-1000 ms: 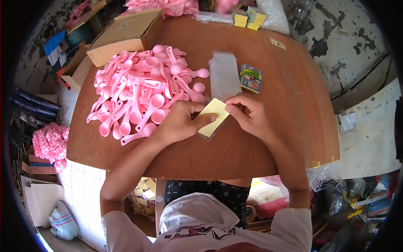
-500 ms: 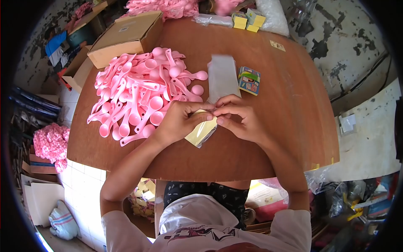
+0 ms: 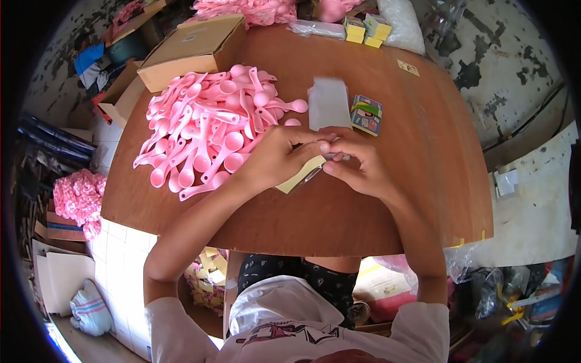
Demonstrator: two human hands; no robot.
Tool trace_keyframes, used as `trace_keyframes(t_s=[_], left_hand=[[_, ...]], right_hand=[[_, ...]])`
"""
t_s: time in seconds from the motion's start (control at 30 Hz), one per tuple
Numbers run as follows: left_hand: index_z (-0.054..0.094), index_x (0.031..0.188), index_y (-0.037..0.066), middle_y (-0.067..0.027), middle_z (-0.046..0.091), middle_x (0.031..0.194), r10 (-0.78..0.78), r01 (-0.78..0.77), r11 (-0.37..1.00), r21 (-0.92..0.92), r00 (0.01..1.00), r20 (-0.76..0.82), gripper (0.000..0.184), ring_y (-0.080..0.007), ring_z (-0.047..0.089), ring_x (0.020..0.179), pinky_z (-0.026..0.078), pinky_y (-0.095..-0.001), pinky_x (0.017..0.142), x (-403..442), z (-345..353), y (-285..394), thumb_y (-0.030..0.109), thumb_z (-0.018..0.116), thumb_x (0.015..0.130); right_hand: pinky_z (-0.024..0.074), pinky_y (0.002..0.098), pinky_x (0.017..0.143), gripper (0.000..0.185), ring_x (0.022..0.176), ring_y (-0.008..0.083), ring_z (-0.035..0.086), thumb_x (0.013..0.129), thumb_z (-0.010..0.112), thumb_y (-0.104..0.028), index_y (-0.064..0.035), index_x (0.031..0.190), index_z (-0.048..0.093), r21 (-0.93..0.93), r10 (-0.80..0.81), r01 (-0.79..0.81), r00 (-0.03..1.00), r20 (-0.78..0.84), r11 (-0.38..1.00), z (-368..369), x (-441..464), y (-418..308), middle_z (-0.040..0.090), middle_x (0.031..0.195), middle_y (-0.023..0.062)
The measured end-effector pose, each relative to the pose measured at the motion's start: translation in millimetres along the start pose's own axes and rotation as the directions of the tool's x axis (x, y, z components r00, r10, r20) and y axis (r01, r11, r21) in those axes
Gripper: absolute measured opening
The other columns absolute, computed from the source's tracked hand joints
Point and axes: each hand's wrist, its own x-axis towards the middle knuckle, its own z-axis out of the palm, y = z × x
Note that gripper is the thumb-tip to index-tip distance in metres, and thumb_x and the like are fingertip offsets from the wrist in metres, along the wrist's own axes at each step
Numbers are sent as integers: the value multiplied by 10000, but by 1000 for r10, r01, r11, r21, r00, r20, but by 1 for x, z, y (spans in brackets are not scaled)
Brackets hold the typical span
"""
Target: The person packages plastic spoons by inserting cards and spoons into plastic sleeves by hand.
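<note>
A clear plastic packet with a pale yellow card [image 3: 298, 179] in it slants beneath my fingers, close above the table. My left hand [image 3: 289, 151] is closed on its upper end, thumb pointing right. Opposite it, my right hand [image 3: 358, 158] pinches the same end with thumb and fingertips; the hands meet there, so the grip is partly hidden. Just beyond my fingers lies a stack of clear plastic bags [image 3: 328, 104]. Right of that stack is a small pile of printed cards [image 3: 367, 115], blue and green on top. Pink plastic scoops [image 3: 206, 130] are heaped left of my hands.
A cardboard box [image 3: 187, 51] stands behind the scoops on the brown table [image 3: 436, 181]. At the far edge sit yellow card stacks [image 3: 354, 28], a white plastic bundle [image 3: 401, 27] and pink bags [image 3: 242, 11]. Another person [image 3: 91, 66] is at the far left.
Both hands have turned the packet and drawn closer together over its top end, covering more of it. The whole scene has shifted slightly to the right with the camera.
</note>
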Motion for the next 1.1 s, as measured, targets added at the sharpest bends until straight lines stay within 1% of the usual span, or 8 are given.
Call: trace_keyframes(t_s=[0.13,0.3,0.47,0.67,0.83,0.9,0.97,1.1], left_hand=[[696,1047,-14,-126,714,889,152,-152,988,-25,988,-22,241,-142,660,786,512,-289,720,15,8,-1,188,633,933],[676,1112,-18,-91,673,996,236,-235,970,53,972,-2,295,-141,625,885,498,-282,825,27,10,-13,222,596,963],[677,1120,-13,-84,618,1048,-40,51,981,-188,997,62,332,-147,586,1014,465,-270,882,32,13,-8,268,583,970],[579,1255,-27,-80,616,1066,16,-22,997,-78,997,-76,426,-139,591,991,479,-263,839,30,12,-3,270,619,951],[565,1234,-11,-101,674,964,18,-32,993,-111,992,-125,455,-151,631,862,506,-299,735,17,13,-8,214,720,871],[576,1198,-11,-126,657,1011,-156,158,987,-8,982,101,414,-164,633,867,500,-313,738,13,6,-8,167,721,853],[592,1158,-8,-136,649,996,-167,171,985,-30,981,97,379,-165,633,865,497,-318,740,10,7,-6,145,723,837],[579,1176,-11,-28,631,955,-195,191,980,49,975,103,372,-83,571,829,464,-242,724,8,-2,-10,115,717,855]], right_hand=[[534,253,728,266,900,129,629,868,676,-29,11,1126,625,200,146,-152,988,45,968,-1,-4,5,614,1103,94],[533,228,679,282,802,99,630,883,666,-23,29,1152,601,182,147,-145,989,4,973,-6,-4,9,635,987,69],[524,217,664,270,779,88,631,880,674,-32,30,1136,612,121,99,-91,993,-62,988,-4,-4,9,645,920,56],[512,205,619,232,708,93,630,882,664,-23,29,1106,631,-20,101,-105,984,-148,994,-1,-4,9,669,867,57],[515,197,618,200,737,89,641,904,629,-12,36,1098,631,194,248,-196,921,-301,961,-2,-3,1,680,908,69],[518,201,631,195,766,86,640,909,627,-20,38,1095,630,239,216,-145,928,-304,960,-2,-1,7,681,917,67],[521,205,643,191,795,82,639,913,626,-27,39,1092,630,285,189,-99,932,-308,953,-3,-2,10,682,925,64],[518,228,697,206,835,84,632,914,641,-62,27,1100,640,349,340,-248,912,-230,904,-14,0,3,678,960,56]])
